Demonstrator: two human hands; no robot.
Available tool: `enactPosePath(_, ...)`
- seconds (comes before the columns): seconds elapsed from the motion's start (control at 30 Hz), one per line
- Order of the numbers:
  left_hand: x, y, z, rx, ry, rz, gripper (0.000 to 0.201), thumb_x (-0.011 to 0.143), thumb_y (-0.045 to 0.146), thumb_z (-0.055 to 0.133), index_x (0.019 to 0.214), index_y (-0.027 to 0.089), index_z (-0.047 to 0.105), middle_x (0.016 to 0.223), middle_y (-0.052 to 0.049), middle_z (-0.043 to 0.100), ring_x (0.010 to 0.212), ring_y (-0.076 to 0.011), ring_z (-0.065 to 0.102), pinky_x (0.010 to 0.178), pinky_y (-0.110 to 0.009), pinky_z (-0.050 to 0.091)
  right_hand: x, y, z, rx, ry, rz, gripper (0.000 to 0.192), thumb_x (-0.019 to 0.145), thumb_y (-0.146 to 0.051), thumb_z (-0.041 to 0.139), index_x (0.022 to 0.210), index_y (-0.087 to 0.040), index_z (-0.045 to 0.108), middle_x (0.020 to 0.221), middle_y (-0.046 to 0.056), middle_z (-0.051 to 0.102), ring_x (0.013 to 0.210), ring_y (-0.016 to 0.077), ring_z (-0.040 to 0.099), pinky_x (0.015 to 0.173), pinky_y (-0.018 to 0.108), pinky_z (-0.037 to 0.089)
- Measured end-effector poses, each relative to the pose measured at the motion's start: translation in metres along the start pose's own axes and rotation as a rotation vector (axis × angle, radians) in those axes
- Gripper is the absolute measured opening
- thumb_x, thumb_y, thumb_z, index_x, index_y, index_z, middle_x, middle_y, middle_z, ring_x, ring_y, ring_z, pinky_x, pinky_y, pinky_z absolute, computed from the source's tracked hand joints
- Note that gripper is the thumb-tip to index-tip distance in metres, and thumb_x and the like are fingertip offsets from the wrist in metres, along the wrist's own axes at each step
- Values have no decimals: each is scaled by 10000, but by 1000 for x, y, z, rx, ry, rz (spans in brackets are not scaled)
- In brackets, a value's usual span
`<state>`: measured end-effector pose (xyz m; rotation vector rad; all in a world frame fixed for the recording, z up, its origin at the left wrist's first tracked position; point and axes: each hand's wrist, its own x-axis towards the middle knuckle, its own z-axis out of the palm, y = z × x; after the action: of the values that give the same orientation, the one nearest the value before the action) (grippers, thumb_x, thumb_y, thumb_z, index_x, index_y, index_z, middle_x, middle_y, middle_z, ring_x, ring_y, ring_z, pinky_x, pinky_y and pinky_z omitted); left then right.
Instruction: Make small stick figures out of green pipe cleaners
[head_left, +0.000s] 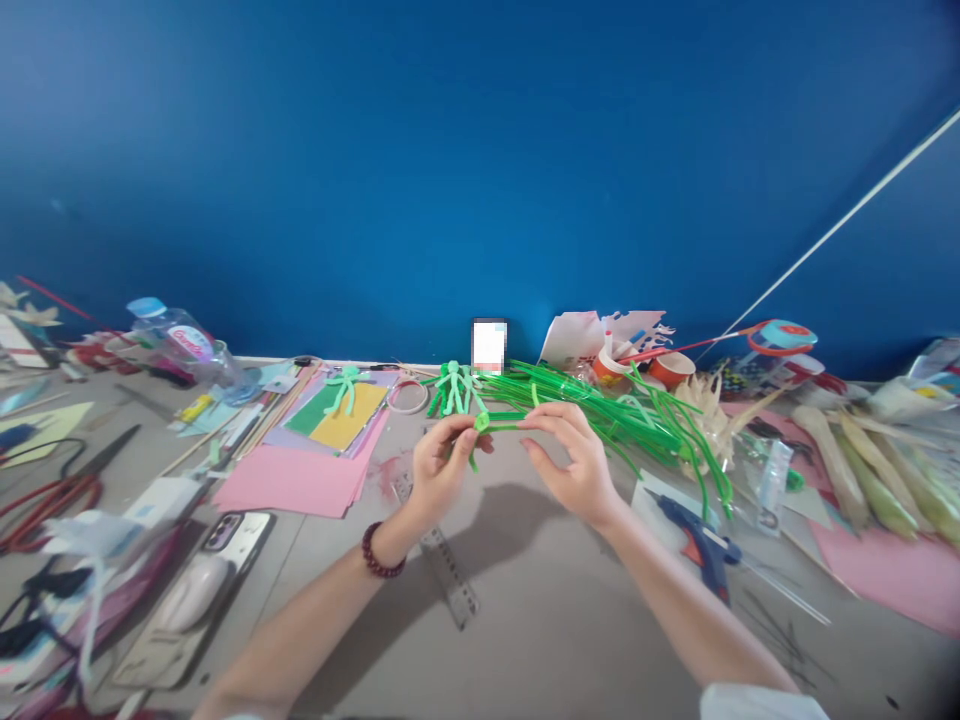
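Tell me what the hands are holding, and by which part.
A green pipe cleaner: left hand pinches its coiled end, right hand grips the straight stem.

A blue glue gun (701, 540) lay on the grey table (555, 620) at the right, near pink paper (892, 570). A clear ruler (442, 560) lay mid-table. Left were pink sheets (296, 480), a phone (232, 535), red-handled scissors (52, 495) and a tipped water bottle (184, 345).
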<state>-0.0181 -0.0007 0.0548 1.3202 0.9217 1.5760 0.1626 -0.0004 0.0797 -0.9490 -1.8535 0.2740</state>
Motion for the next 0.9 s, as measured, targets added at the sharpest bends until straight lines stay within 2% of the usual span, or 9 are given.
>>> enactPosePath(0.1,-3,3,-4,113,75,96,221,779,402,612,839,195,658,664,-42,656,631,-162,605,604,-267,446,-1,-1,-1,-42,47,-29,207,794,-177,565,968,-257,642,984,77,592,943,239,557,850,425,452)
enactPosePath(0.2,-2,-5,-5,204,23,159,136,749,341,653,789,219,698,741,-60,679,755,-195,621,764,-307,449,-3,1,2,-63,84,-23,177,779,-186,588,924,-262,657,976,73,588,953,244,551,866,439,437)
enactPosePath(0.3,-1,-26,-2,240,-14,149,111,766,300,632,824,232,699,817,-63,686,794,-194,610,811,-315,437,-7,10,18,72,77,54,141,778,-206,597,902,-240,654,968,71,589,939,220,560,850,406,455)
enactPosePath(0.37,-1,-44,1,257,-39,94,133,789,302,600,856,227,687,856,-68,684,811,-194,602,811,-321,440,-14,21,35,246,61,158,106,770,-245,618,870,-218,635,947,71,604,889,200,580,790,364,486)
enactPosePath(0.47,-2,-66,3,271,-97,18,146,799,295,582,873,209,675,903,-78,680,847,-194,596,817,-327,443,-26,45,63,505,68,429,143,760,-308,621,845,-195,598,848,59,629,779,172,607,721,325,514)
enactPosePath(0.53,-2,-74,3,292,-96,11,147,794,274,588,881,194,677,919,-83,677,876,-194,600,829,-321,441,-34,60,77,601,119,576,202,699,-328,672,811,-188,580,783,38,625,725,161,612,710,315,519)
enactPosePath(0.6,-3,-77,2,324,-98,36,160,799,244,577,913,187,675,938,-86,675,895,-191,606,835,-317,446,-38,72,85,670,135,663,243,664,-360,688,788,-181,580,763,32,626,686,152,608,689,309,521)
enactPosePath(0.73,-5,-77,-2,448,-167,160,198,835,197,525,979,196,661,968,-89,678,910,-185,617,838,-327,459,-39,76,83,744,69,718,243,651,-380,691,757,-181,599,737,18,624,635,133,590,643,286,513)
enactPosePath(0.9,0,-86,-14,745,-104,499,166,832,178,545,947,201,663,910,-69,703,839,-186,642,773,-338,469,-39,69,80,903,29,688,220,659,-343,711,799,-197,624,769,11,638,689,135,591,657,272,497)
